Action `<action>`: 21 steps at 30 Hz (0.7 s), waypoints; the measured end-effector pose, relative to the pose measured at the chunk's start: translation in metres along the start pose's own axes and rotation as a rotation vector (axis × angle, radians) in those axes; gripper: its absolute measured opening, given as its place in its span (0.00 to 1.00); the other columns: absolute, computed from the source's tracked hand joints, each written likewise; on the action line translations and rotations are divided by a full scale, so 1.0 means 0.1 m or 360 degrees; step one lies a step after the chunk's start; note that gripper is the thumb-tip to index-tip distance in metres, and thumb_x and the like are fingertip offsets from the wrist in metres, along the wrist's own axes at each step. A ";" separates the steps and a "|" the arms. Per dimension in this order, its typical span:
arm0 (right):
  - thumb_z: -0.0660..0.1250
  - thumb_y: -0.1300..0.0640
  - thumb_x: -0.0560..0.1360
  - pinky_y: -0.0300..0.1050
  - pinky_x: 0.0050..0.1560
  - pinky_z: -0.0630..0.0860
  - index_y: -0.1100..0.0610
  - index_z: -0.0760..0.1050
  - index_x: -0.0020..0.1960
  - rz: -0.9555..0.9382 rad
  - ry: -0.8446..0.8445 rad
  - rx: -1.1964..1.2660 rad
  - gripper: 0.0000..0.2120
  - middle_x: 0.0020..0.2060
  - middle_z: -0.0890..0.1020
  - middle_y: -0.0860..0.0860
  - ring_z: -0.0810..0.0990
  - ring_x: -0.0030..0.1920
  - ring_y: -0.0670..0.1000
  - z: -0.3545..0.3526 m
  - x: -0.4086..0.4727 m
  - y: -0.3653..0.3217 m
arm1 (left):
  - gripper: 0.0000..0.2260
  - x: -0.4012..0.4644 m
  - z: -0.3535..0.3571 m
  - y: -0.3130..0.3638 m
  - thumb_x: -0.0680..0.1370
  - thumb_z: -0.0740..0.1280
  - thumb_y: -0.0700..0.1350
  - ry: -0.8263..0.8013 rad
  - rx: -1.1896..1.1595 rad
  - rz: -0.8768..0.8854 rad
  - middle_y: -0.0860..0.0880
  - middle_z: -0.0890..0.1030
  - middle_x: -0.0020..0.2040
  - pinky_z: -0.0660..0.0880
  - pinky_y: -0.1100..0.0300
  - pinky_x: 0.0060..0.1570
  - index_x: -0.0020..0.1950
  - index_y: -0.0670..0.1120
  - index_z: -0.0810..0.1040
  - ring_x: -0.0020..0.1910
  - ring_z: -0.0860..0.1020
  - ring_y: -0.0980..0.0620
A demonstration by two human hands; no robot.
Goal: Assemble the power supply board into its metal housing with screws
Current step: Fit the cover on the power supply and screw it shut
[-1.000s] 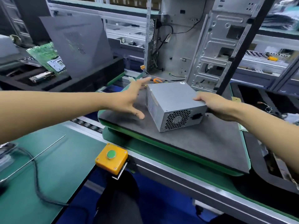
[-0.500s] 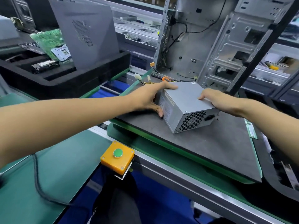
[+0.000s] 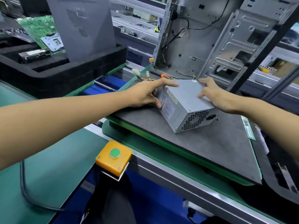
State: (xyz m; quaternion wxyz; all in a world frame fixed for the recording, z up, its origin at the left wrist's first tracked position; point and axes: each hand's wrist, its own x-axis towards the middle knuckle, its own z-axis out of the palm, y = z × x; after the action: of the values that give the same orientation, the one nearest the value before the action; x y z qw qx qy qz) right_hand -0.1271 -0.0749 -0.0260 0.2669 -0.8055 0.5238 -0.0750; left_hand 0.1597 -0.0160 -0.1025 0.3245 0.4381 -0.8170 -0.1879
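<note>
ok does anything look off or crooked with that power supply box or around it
The power supply box sits skewed on the grey mat, its vented corner toward the mat's front edge, with the left hand and right hand on it. No damage or spill shows. Its loose cables trail over the mat's back edge.

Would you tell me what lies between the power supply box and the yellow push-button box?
In the head view, only bare grey mat and its green edge separate the power supply box from the yellow push-button box.
</note>
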 end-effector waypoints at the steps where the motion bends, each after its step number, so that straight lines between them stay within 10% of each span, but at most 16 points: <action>1: 0.59 0.33 0.64 0.59 0.71 0.66 0.37 0.56 0.76 -0.0048 0.0026 -0.0039 0.41 0.72 0.65 0.48 0.67 0.71 0.56 0.03 0.02 -0.07 | 0.37 0.01 -0.02 -0.01 0.75 0.77 0.38 -0.0031 -0.0014 0.0023 0.56 0.71 0.76 0.77 0.43 0.56 0.75 0.66 0.66 0.58 0.79 0.38; 8: 0.46 0.32 0.68 0.72 0.77 0.44 0.24 0.53 0.76 -0.0304 -0.0062 -0.0503 0.35 0.83 0.47 0.54 0.38 0.82 0.54 0.21 0.04 -0.38 | 0.39 0.03 -0.07 -0.12 0.77 0.64 0.27 -0.0126 -0.0177 0.0022 0.64 0.68 0.73 0.78 0.54 0.62 0.75 0.66 0.67 0.58 0.80 0.42; 14: 0.46 0.33 0.71 0.68 0.78 0.44 0.25 0.50 0.77 -0.0262 -0.0063 -0.0592 0.33 0.84 0.44 0.51 0.38 0.82 0.52 0.18 0.03 -0.41 | 0.40 0.00 0.00 -0.16 0.69 0.78 0.36 0.0362 0.0498 0.0150 0.59 0.58 0.78 0.49 0.65 0.75 0.74 0.66 0.69 0.77 0.59 0.47; 21: 0.46 0.34 0.73 0.65 0.79 0.43 0.20 0.49 0.73 -0.0293 -0.0073 -0.0577 0.29 0.83 0.46 0.51 0.39 0.82 0.52 0.19 0.05 -0.36 | 0.38 0.06 0.01 -0.15 0.72 0.76 0.37 0.0303 0.0002 -0.0041 0.52 0.73 0.70 0.62 0.62 0.74 0.67 0.75 0.71 0.70 0.69 0.48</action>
State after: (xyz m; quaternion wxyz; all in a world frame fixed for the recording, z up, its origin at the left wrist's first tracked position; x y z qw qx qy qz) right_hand -0.0881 -0.0615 -0.0249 0.1215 -0.8862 0.4468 0.0146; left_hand 0.1653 -0.0292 -0.1102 0.3979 0.4647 -0.7769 -0.1491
